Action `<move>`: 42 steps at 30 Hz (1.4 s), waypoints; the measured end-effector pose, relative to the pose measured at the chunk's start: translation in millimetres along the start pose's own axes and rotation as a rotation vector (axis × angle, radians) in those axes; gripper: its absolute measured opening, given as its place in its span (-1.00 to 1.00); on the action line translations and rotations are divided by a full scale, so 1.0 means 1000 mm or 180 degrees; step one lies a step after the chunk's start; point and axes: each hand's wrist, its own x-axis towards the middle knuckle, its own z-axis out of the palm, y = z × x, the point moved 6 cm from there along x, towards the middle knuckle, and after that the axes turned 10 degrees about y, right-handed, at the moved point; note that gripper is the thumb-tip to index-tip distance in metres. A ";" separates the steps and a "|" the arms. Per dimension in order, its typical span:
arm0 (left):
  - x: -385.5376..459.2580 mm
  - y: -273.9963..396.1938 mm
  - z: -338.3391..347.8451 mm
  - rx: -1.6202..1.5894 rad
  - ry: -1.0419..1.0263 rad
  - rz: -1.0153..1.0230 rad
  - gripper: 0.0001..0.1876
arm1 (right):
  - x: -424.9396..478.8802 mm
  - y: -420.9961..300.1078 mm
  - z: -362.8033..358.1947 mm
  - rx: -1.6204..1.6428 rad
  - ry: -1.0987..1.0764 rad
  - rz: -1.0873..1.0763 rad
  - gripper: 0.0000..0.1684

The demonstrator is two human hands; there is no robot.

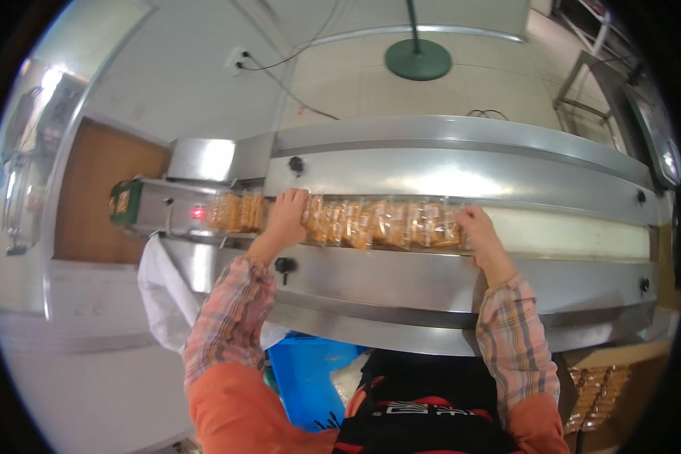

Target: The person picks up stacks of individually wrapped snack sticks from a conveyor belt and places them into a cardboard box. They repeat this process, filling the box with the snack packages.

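Observation:
A row of snack packets point(383, 222), clear wrappers around orange-brown pieces, stands packed together along a conveyor belt point(573, 234). My left hand point(285, 218) reaches across the channel at the row's left end, fingers against the packets there; its palm side is hidden. At the other end my right hand point(479, 228) has its curled fingertips on the last packet. Left of my left hand, a smaller group of packets point(241, 213) sits on the narrower conveyor section, partly blurred.
Steel side plates point(386, 278) with black knobs point(285, 265) flank the belt. A red light point(198, 213) glows near the green-ended conveyor tip point(126, 202). Below are a white cloth point(167, 295), a blue crate point(309, 374) and a cardboard box point(618, 354) holding packets.

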 end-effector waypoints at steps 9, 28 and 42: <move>0.045 0.252 -0.009 -0.1958 -0.0200 0.0857 0.09 | -0.005 -0.019 -0.212 0.1242 0.0960 0.0468 -0.70; 0.033 0.227 -0.024 -0.2028 -0.0007 0.0712 0.21 | -0.061 -0.110 -0.059 -0.3170 0.0158 -0.1849 0.08; -0.066 0.240 -0.057 -0.2190 0.1375 0.1014 -0.05 | -0.202 -0.110 -0.074 -0.3221 0.1920 -0.2842 -0.44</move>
